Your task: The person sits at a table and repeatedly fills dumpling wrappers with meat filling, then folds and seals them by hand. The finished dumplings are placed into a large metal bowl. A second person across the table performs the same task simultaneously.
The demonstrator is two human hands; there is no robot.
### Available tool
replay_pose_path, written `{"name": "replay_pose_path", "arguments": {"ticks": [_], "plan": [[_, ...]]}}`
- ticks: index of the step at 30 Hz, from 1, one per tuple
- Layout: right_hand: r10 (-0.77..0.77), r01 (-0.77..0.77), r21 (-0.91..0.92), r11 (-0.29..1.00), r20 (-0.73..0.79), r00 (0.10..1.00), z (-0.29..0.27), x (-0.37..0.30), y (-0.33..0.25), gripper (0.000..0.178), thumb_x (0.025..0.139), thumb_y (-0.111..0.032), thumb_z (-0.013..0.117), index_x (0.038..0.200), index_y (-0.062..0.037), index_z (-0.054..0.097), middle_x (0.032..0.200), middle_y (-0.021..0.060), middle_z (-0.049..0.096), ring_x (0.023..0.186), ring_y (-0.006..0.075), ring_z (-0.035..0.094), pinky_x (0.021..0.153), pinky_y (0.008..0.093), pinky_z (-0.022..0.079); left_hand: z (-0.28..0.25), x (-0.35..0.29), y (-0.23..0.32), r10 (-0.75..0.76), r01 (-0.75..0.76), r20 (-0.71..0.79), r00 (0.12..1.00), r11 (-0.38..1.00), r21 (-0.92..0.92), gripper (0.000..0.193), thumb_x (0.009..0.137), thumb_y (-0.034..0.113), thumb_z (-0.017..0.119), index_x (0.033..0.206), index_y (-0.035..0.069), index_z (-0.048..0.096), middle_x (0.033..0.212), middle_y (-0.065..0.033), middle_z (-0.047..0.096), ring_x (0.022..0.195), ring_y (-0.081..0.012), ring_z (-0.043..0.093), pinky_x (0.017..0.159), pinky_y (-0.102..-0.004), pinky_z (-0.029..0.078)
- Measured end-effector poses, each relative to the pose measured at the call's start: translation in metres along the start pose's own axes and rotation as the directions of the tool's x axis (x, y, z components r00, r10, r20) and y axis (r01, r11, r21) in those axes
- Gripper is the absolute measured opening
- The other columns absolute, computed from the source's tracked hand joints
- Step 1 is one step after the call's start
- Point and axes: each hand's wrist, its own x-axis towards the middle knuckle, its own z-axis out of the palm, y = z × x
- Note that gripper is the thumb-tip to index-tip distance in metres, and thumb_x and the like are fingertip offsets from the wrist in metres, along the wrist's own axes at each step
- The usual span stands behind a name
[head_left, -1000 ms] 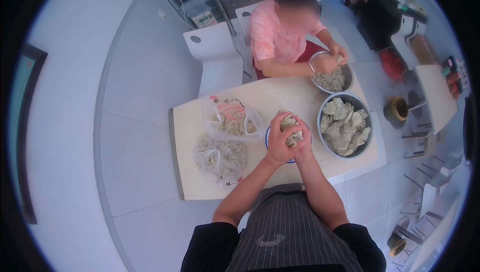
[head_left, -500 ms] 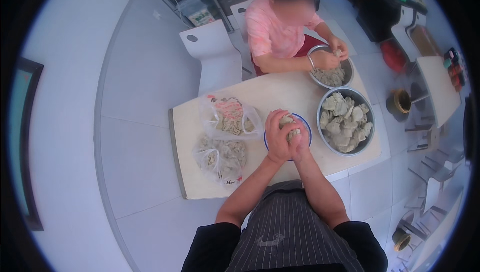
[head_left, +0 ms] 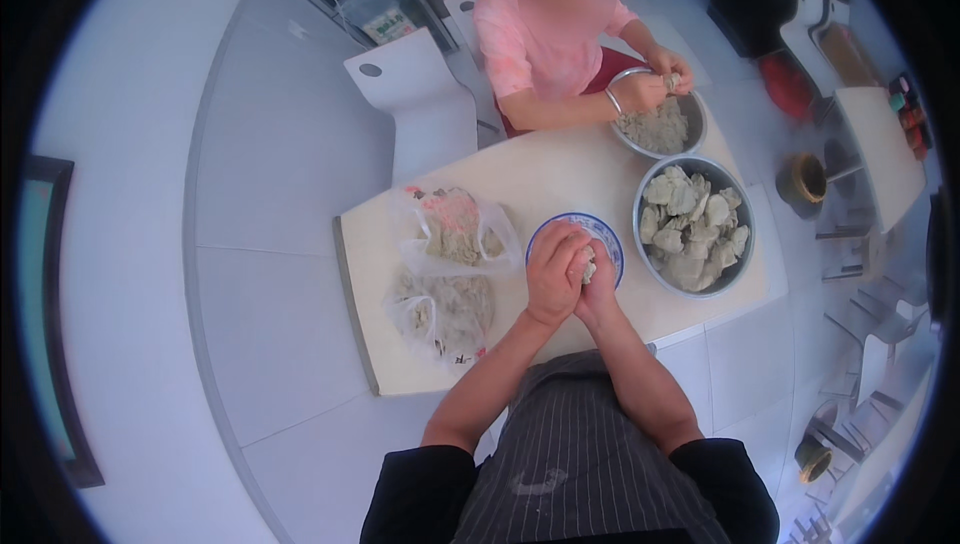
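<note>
My left hand [head_left: 553, 272] and my right hand [head_left: 602, 287] are cupped together, fingers closed round a pale grey-green crumbly lump [head_left: 588, 265]. Only a small part of the lump shows between the palms; its exact kind is unclear. Below them is a blue-and-white bowl [head_left: 612, 232], its inside mostly covered by my hands. To its right sits a metal basin [head_left: 641, 266] heaped with pale grey-green chunks [head_left: 697, 219]. Left of the bowl lie two clear plastic bags, the far bag [head_left: 500, 256] and the near bag [head_left: 470, 329], both holding similar grey-green pieces.
Across the table [head_left: 560, 176], a person in a pink shirt [head_left: 500, 44] works with both hands over a second metal basin [head_left: 618, 134] of smaller pieces. A white chair [head_left: 425, 94] stands at the table's far left. More tables and chairs line the right side.
My hands have shifted round the lump, closing more tightly, and more of the bowl's far rim shows. The other person's hands have moved slightly over their basin. The view has shifted slightly.
</note>
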Motion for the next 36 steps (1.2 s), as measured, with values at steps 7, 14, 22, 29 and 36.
{"name": "replay_pose_path", "arguments": {"ticks": [7,14,22,29,36], "plan": [[0.009,-0.047,0.108,0.993,0.328,0.945,-0.035,0.030,0.019,0.033,0.097,-0.035,0.044,0.112,-0.0078,0.055,0.110,0.0096,0.059,0.106,0.0199,0.056,0.093,0.0340,0.046,0.004,0.005,0.005,0.037,-0.046,0.131,0.991,0.997,0.066,0.025,0.080,0.022,0.064,0.095,0.003,0.064,0.106,-0.0156,0.059,0.100,-0.0360,0.057,0.087,-0.0434,0.046],[0.215,-0.247,0.055,0.968,0.335,0.917,-0.032,0.023,0.006,0.044,0.098,-0.044,0.041,0.117,-0.0071,0.054,0.114,0.0097,0.058,0.108,0.0192,0.057,0.094,0.0341,0.047,0.001,0.002,-0.023,0.197,-0.230,0.224,0.954,0.964,0.130,0.020,0.071,0.021,0.067,0.082,0.005,0.064,0.095,-0.0112,0.061,0.089,-0.0335,0.059,0.081,-0.0439,0.048],[0.261,-0.280,0.107,0.954,0.165,0.951,-0.053,0.028,0.013,0.041,0.097,-0.046,0.043,0.107,-0.0090,0.058,0.106,0.0078,0.061,0.100,0.0190,0.060,0.087,0.0341,0.050,0.012,0.003,-0.013,0.198,-0.258,0.396,0.896,0.961,0.103,0.018,0.076,0.022,0.064,0.074,0.006,0.056,0.089,-0.0097,0.060,0.078,-0.0310,0.056,0.066,-0.0406,0.045],[0.198,-0.205,0.127,0.970,0.067,0.978,-0.076,0.054,0.034,0.040,0.096,-0.046,0.045,0.105,-0.0095,0.058,0.103,0.0072,0.061,0.096,0.0192,0.061,0.084,0.0343,0.051,0.035,-0.005,-0.022,0.075,-0.161,0.455,0.887,0.975,0.152,0.012,0.077,0.016,0.064,0.074,0.006,0.056,0.083,-0.0092,0.059,0.073,-0.0305,0.054,0.064,-0.0397,0.044],[0.219,-0.227,0.121,0.966,0.075,0.973,-0.071,0.058,0.031,0.040,0.096,-0.046,0.045,0.105,-0.0094,0.058,0.103,0.0073,0.062,0.096,0.0194,0.061,0.085,0.0344,0.050,0.046,-0.004,-0.028,-0.011,-0.081,0.469,0.883,0.981,0.176,0.008,0.078,0.010,0.060,0.073,0.005,0.055,0.075,-0.0117,0.056,0.071,-0.0333,0.052,0.063,-0.0415,0.043]]}}
